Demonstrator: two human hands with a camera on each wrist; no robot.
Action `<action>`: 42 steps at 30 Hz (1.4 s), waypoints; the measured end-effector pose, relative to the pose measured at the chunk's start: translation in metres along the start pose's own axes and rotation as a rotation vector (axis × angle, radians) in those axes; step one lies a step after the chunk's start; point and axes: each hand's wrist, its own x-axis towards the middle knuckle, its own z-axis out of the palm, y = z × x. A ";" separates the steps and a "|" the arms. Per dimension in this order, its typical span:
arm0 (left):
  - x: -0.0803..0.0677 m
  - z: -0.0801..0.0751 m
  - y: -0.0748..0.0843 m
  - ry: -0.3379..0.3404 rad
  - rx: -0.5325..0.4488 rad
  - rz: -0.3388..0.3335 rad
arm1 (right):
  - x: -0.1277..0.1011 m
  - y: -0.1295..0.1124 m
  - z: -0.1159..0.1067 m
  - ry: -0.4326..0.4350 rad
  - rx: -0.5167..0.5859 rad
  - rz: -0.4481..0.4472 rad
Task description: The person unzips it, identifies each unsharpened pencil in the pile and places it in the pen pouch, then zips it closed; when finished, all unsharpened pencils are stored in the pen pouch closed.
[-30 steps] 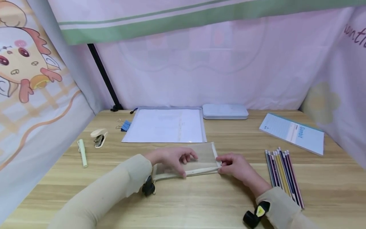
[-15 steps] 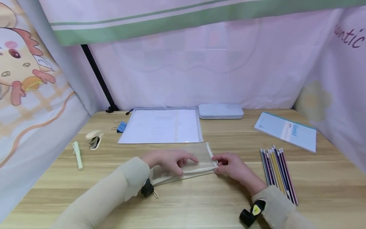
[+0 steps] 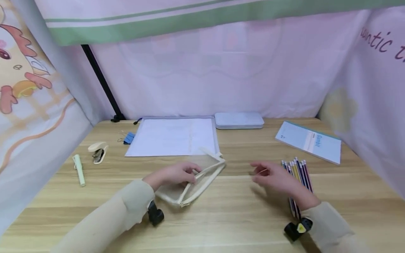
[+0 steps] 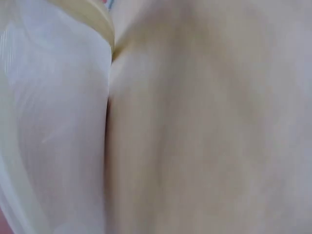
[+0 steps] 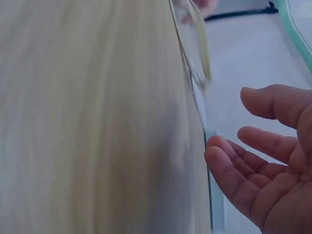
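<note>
Beige mesh zip pouch (image 3: 193, 182) pinched at its upper edge by left hand (image 3: 177, 173), fingers curled over the rim, mouth of pouch gaping toward the right. Lies tilted on wooden desk (image 3: 221, 218), centre-front, one end raised near the paper sheet, other end down by the left wrist. Left wrist cam: only a blurred pale surface, nothing more readable.

Right hand (image 3: 275, 177) clear of the pouch, holding nothing, fingers loosely spread and slightly bent, hovering just left of the pencils. Same in right wrist view: right hand (image 5: 270, 161) palm up-ish, fingers (image 5: 234, 165) relaxed and apart, nothing between them.

Coloured pencils (image 3: 297, 175) in a tight row just beside right hand, partly hidden by the forearm. Both forearms in cream sleeves, black wrist cam w/ yellow mark (image 3: 297, 229) on right, black one (image 3: 155, 214) on left.

Further out: white sheet in clear sleeve (image 3: 172, 137) at back centre, touching or nearly touching raised end of pouch. Pale blue-grey flat case (image 3: 238, 120) behind it to the right. Light blue notebook (image 3: 308, 140) at back right, angled. Blue binder clip (image 3: 128, 137) left of the sheet. Small cream stapler (image 3: 97, 151) and pale green pen (image 3: 79, 169) at far left, near each other, not touching. Pink-lilac cloth w/ green stripe (image 3: 202, 17) as backdrop, cartoon print on left cloth (image 3: 22, 80), black pole (image 3: 101, 84) at back left corner.
</note>
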 end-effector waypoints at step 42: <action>-0.009 0.009 -0.022 0.109 -0.558 0.066 | -0.044 0.090 -0.086 0.045 -0.102 0.402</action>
